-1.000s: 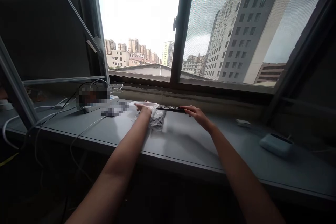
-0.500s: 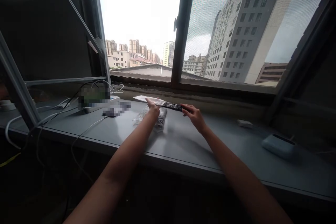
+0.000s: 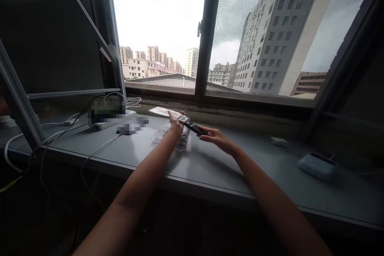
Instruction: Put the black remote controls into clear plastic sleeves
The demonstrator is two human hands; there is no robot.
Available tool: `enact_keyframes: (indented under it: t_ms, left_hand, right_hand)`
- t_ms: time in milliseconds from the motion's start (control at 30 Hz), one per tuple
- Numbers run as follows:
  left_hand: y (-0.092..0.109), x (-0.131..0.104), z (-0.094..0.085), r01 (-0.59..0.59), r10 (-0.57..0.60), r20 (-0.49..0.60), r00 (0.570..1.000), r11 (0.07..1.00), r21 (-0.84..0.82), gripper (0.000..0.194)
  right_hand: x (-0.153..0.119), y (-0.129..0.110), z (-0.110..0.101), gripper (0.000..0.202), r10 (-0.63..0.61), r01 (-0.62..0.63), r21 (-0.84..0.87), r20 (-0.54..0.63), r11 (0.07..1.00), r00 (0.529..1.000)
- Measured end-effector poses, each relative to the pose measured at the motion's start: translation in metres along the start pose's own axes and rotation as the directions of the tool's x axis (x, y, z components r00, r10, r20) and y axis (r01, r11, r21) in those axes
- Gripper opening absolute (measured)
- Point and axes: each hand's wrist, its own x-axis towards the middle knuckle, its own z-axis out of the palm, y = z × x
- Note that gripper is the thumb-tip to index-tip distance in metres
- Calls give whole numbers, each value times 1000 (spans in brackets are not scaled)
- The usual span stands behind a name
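A black remote control [image 3: 194, 128] slants down to the right between my two hands above the table. My right hand [image 3: 216, 138] is closed on its right end, thumb and fingers pinching it. My left hand [image 3: 175, 122] is closed on a thin whitish plastic sleeve [image 3: 159, 111], whose flat end sticks out to the left. The remote's other end meets my left hand, and I cannot tell whether its tip is still inside the sleeve. Below my left forearm and hand, a clear plastic bag [image 3: 182, 144] with dark contents lies on the table, partly covered.
The grey table [image 3: 228, 176] runs along a window. At left are a power strip [image 3: 130, 115], loose white cables [image 3: 99, 150], blurred-out items and a metal frame [image 3: 18, 96]. At right lie a small white box [image 3: 279, 141] and a blue-grey container [image 3: 316, 166].
The remote has tilted, its right end dropping lower and shifting slightly left with my right hand. More of my left hand's fingers show behind the sleeve.
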Motion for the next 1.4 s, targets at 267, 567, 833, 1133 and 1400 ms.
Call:
enact_keyframes:
  t_ms: [267,567,833,1133,1400]
  left_hand:
    - [-7,-8,8,100,-102,45,994,994,49,55]
    - [-29,-29,12,171,-340,296,892,862,477,41]
    - [-38,-20,8,141,-353,342,871,846,514,53]
    - [-21,-8,-1,115,-160,134,978,949,295,60]
    - [-34,-16,7,142,-311,315,897,876,460,46]
  right_hand:
    - [6,6,-2,83,-16,15,-12,-112,1000,994]
    - [8,12,-14,109,-27,17,-49,-222,999,975]
    - [11,14,-14,72,-86,68,-91,-209,994,974]
    - [7,15,-7,78,-77,79,-106,19,991,997]
    - [10,20,-15,90,-140,96,-238,-174,967,975]
